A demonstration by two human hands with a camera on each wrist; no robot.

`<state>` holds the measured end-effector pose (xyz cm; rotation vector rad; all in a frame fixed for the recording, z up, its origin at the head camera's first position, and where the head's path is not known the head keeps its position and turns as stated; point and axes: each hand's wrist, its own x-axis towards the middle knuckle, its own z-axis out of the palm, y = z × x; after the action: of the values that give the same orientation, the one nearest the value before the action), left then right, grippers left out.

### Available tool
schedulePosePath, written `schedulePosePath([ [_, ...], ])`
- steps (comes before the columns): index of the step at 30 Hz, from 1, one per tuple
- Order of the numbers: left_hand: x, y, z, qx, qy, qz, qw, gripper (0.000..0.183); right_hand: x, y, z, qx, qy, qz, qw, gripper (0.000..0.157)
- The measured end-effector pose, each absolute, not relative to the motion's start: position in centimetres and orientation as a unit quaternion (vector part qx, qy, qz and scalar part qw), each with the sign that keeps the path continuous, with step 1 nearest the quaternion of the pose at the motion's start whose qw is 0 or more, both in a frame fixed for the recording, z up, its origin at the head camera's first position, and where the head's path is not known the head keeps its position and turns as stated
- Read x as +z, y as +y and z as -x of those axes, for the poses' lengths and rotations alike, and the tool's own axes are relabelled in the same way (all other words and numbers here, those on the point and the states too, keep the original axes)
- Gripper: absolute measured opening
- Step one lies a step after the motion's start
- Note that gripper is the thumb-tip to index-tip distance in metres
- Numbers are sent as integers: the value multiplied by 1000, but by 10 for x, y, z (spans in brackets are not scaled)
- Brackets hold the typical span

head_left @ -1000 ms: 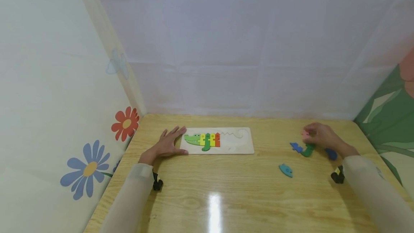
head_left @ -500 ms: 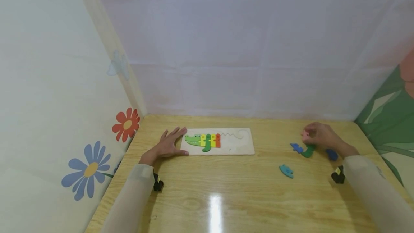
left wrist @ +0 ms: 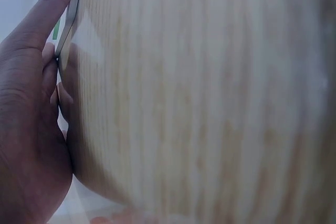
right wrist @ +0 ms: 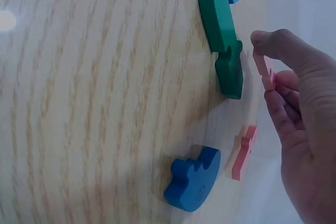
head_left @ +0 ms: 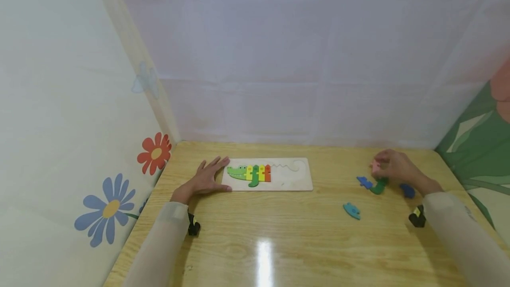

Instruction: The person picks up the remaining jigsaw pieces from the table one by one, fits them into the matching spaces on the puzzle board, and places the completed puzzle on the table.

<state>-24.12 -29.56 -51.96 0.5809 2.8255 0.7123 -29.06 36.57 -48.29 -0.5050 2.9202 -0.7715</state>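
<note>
- Hardly anything is changed from the earlier head views: the pink piece is held at much the same spot, far right on the table, so no piece is gained by the board.
- It is pinched between thumb and fingers of the right hand.
- The board's left end is touched by the left hand, its fingers and thumb spread.
- On the board, the left part is filled by a crocodile head and four segments; the curled outline on the right is unfilled.
- Off it, a green piece, blue piece, navy piece, second pink one and, nearer, teal piece are left loose.
</note>
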Motion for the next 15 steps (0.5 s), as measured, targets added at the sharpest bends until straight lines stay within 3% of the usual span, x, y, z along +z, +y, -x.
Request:
schedulePosePath([
  [6, -517, -295, 241, 236, 949, -187, 93, 113, -479, 363, 290, -259, 950, 172, 36, 74],
  [15, -517, -295, 241, 234, 950, -183, 98, 110, -472, 352, 287, -252, 946, 204, 24, 62],
])
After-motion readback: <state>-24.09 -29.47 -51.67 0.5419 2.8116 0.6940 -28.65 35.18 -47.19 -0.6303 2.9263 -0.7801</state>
